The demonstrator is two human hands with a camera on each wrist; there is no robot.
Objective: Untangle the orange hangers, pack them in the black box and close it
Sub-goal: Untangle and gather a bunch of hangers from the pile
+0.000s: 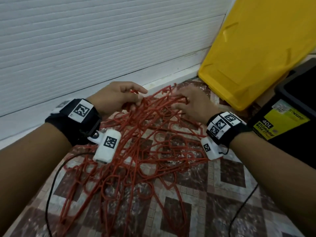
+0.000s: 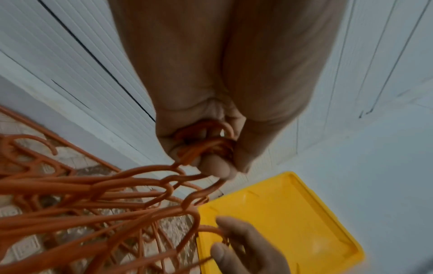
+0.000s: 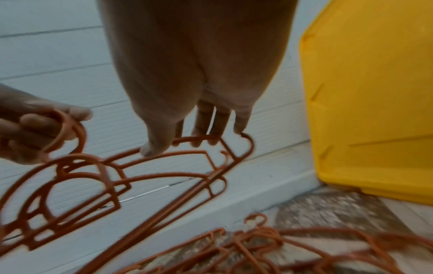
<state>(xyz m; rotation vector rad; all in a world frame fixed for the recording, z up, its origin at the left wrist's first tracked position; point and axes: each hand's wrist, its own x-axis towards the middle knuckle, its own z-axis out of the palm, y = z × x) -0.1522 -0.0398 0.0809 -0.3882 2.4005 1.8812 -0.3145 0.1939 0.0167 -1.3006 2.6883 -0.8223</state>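
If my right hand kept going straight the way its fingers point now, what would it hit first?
Probably the white wall. The right hand pinches an orange hanger at the far edge of the pile, fingers pointing toward the wall's base; the yellow lid lies off to its right. Depth is uncertain.

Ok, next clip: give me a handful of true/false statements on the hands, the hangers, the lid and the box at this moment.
1. The left hand grips several hanger hooks. True; the left wrist view shows its fingers curled round a bunch of hooks.
2. The orange hangers are already packed in the black box. False; they lie tangled on the tiled floor.
3. The yellow lid leans against the white wall. True.
4. The black box is closed. False; it stands open, with the lid off.
5. The right hand is empty and away from the pile. False; its fingers hold a hanger's frame at the top of the pile.
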